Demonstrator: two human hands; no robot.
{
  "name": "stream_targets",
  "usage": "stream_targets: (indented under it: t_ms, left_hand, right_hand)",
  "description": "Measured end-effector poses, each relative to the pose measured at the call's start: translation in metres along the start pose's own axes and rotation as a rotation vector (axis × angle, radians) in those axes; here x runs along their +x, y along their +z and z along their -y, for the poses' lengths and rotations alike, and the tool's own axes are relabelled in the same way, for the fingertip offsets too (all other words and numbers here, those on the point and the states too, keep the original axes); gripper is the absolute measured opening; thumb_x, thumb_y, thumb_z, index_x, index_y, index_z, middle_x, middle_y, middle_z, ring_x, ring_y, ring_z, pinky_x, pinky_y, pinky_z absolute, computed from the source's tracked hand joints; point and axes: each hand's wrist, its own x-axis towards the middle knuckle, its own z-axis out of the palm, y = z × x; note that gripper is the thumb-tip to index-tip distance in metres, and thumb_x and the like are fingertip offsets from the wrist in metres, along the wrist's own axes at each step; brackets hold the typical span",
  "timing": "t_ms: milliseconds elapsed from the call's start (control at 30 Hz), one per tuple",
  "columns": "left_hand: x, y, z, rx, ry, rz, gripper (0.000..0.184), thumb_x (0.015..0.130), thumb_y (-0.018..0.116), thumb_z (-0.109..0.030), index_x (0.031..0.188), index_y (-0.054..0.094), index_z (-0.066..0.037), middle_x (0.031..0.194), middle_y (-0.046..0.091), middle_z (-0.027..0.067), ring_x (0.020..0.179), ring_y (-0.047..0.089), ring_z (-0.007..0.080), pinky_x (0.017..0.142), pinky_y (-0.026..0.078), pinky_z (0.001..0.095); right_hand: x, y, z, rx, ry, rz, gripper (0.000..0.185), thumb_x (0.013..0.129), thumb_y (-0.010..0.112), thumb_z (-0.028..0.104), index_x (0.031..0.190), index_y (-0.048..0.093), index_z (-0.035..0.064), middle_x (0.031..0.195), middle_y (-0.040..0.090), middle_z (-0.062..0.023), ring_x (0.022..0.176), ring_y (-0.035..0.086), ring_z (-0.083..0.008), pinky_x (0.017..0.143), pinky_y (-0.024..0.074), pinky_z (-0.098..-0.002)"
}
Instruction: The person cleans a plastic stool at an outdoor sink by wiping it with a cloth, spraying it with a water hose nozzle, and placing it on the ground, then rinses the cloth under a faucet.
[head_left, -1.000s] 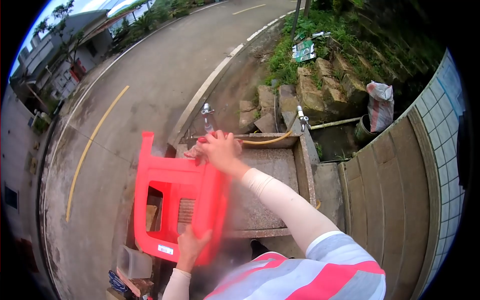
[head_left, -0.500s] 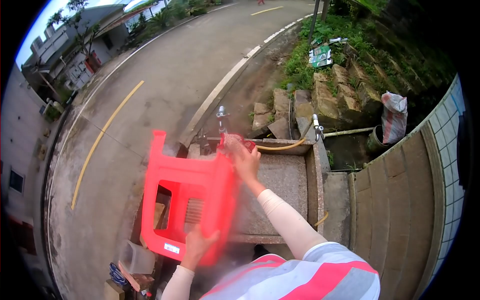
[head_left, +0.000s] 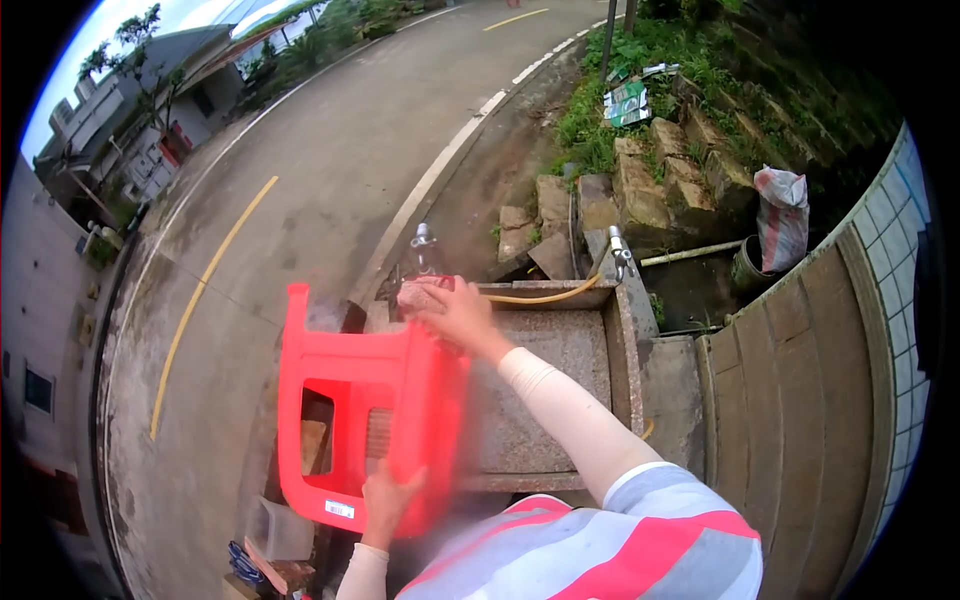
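Observation:
A red plastic stool [head_left: 347, 344] lies tipped on its side at the left part of the stone sink [head_left: 545, 370], its legs pointing away from me. My left hand [head_left: 388, 498] grips the stool's near side, thumb spread over the red plastic, close to a small white label. At the far end, my right hand [head_left: 458, 318] is closed on a reddish rag [head_left: 420, 293], pressed around the tip of a stool leg. That leg tip is hidden under the rag and fingers.
Behind the sink stand a metal tap [head_left: 424, 240] and a second tap [head_left: 617, 250] with a yellow hose [head_left: 545, 298]. A clear plastic bin [head_left: 285, 530] is at lower left. Stone blocks [head_left: 640, 185] and a striped sack [head_left: 782, 215] lie right, the road [head_left: 330, 150] beyond.
My right hand with the rag has shifted left over the stool leg's tip, and its back now faces up more. The left hand keeps its grip. The view has shifted slightly.

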Motion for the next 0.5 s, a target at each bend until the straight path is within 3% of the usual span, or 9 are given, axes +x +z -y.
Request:
stream_targets:
  t_ms: [33, 67, 100, 167, 233, 333, 400, 500]
  left_hand:
    - [-0.002, -0.001, -0.004, 0.002, 0.003, -0.003, 0.054, 0.069, 0.078, -0.044, 0.079, 0.053, 0.003, 0.072, 0.064, 0.0260, 0.068, 0.064, 0.0428, 0.060, 0.051, 0.0469]
    - [-0.001, -0.003, -0.004, -0.049, -0.007, 0.017, 0.054, 0.070, 0.077, -0.043, 0.089, 0.054, 0.002, 0.075, 0.065, 0.0244, 0.070, 0.064, 0.0425, 0.063, 0.052, 0.0476]
    - [0.002, -0.007, -0.003, -0.100, -0.016, 0.032, 0.056, 0.071, 0.076, -0.042, 0.099, 0.055, 0.002, 0.079, 0.066, 0.0228, 0.072, 0.064, 0.0421, 0.066, 0.052, 0.0482]
    - [0.002, -0.005, 0.004, -0.134, -0.044, 0.079, 0.060, 0.072, 0.076, -0.039, 0.112, 0.055, -0.001, 0.087, 0.067, 0.0226, 0.077, 0.065, 0.0420, 0.068, 0.053, 0.0473]
    - [0.000, -0.002, 0.003, -0.067, 0.019, 0.009, 0.060, 0.070, 0.077, -0.040, 0.109, 0.055, 0.000, 0.082, 0.067, 0.0222, 0.072, 0.064, 0.0418, 0.063, 0.053, 0.0476]
    - [-0.005, 0.002, 0.005, -0.047, -0.009, 0.038, 0.057, 0.069, 0.078, -0.042, 0.097, 0.057, 0.002, 0.072, 0.064, 0.0225, 0.066, 0.063, 0.0425, 0.060, 0.051, 0.0486]
    - [-0.002, 0.003, 0.008, -0.035, -0.020, 0.032, 0.056, 0.068, 0.078, -0.044, 0.091, 0.056, 0.002, 0.068, 0.062, 0.0231, 0.063, 0.062, 0.0426, 0.058, 0.050, 0.0487]
    - [-0.003, 0.006, 0.011, 0.004, -0.017, 0.019, 0.057, 0.067, 0.078, -0.046, 0.086, 0.056, 0.003, 0.064, 0.061, 0.0241, 0.062, 0.061, 0.0425, 0.057, 0.050, 0.0485]
  right_hand:
    - [-0.008, 0.028, -0.022, 0.148, 0.074, -0.166, 0.047, 0.079, 0.067, 0.047, 0.116, 0.064, 0.0178, 0.113, 0.055, -0.0129, 0.102, 0.053, -0.0340, 0.081, 0.0480, -0.0449]
    - [-0.018, 0.042, -0.036, 0.359, 0.120, -0.231, 0.046, 0.080, 0.067, 0.044, 0.113, 0.064, 0.0117, 0.112, 0.057, -0.0130, 0.100, 0.055, -0.0338, 0.083, 0.0477, -0.0449]
    - [-0.028, 0.050, -0.050, 0.246, 0.106, -0.205, 0.043, 0.083, 0.065, 0.038, 0.112, 0.063, 0.0068, 0.109, 0.060, -0.0147, 0.098, 0.058, -0.0328, 0.083, 0.0478, -0.0408]
    - [-0.065, 0.054, -0.060, 0.669, 0.436, 0.151, 0.035, 0.086, 0.064, 0.032, 0.108, 0.063, 0.0054, 0.108, 0.063, -0.0116, 0.100, 0.060, -0.0252, 0.083, 0.0473, -0.0351]
    - [-0.109, 0.114, -0.098, 1.235, 0.468, -0.033, 0.029, 0.087, 0.062, 0.029, 0.106, 0.064, 0.0066, 0.112, 0.062, -0.0058, 0.104, 0.058, -0.0158, 0.084, 0.0454, -0.0297]
    - [-0.097, 0.090, -0.103, 1.274, 0.666, -0.048, 0.026, 0.088, 0.061, 0.026, 0.104, 0.065, 0.0060, 0.112, 0.061, -0.0016, 0.102, 0.056, -0.0110, 0.087, 0.0436, -0.0280]
    - [-0.071, 0.086, -0.112, 1.343, 0.483, -0.046, 0.027, 0.087, 0.062, 0.023, 0.107, 0.065, 0.0059, 0.115, 0.059, -0.0001, 0.099, 0.056, -0.0113, 0.088, 0.0433, -0.0281]
    - [-0.037, 0.038, -0.077, 1.201, 0.518, 0.047, 0.028, 0.085, 0.065, 0.022, 0.108, 0.065, 0.0047, 0.113, 0.059, -0.0042, 0.099, 0.057, -0.0155, 0.086, 0.0453, -0.0325]
